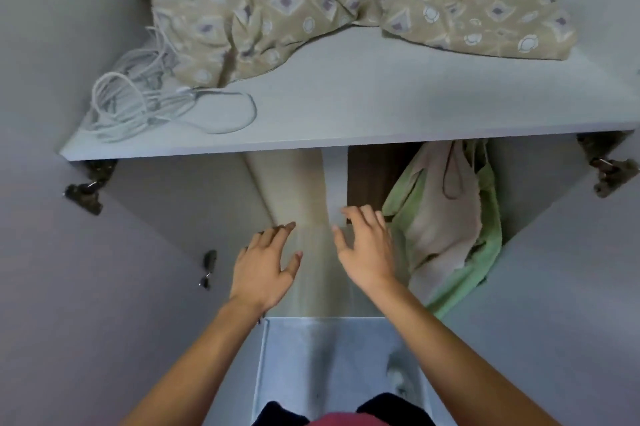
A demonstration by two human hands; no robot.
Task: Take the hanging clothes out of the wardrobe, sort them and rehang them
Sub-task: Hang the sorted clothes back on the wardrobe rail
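From the head camera, looking down into an open pale-grey wardrobe, the job looks barely begun. The hanging clothes — a pale green garment with a beige one bunched against it [446, 218] — hang in the right-hand compartment under the shelf, just beside the right hand; the rail and hangers are hidden by the shelf edge, so I cannot tell how many pieces hang there. Nothing has been taken out that these pictures show, and sorting and rehanging are, by my judgement, all yet to do.

The left hand [266, 263] reaches forward with fingers spread and relaxed, holding nothing, over the light wood-grain panel [308, 183] of the left compartment. The right hand [367, 245] is likewise spread and empty, its fingertips at the white vertical divider [335, 180] — whether they touch it I cannot tell.

Above, the wide pale-grey laminate shelf [381, 107] carries a crumpled beige patterned cloth with diamond and ring motifs [311, 0] and, to the left, a loose coil of white cable [145, 103]. Dark metal hinges [85, 197] show at both sides where the doors stand open. Below lies pale blue-grey flooring [329, 356], and the walls around are plain grey.
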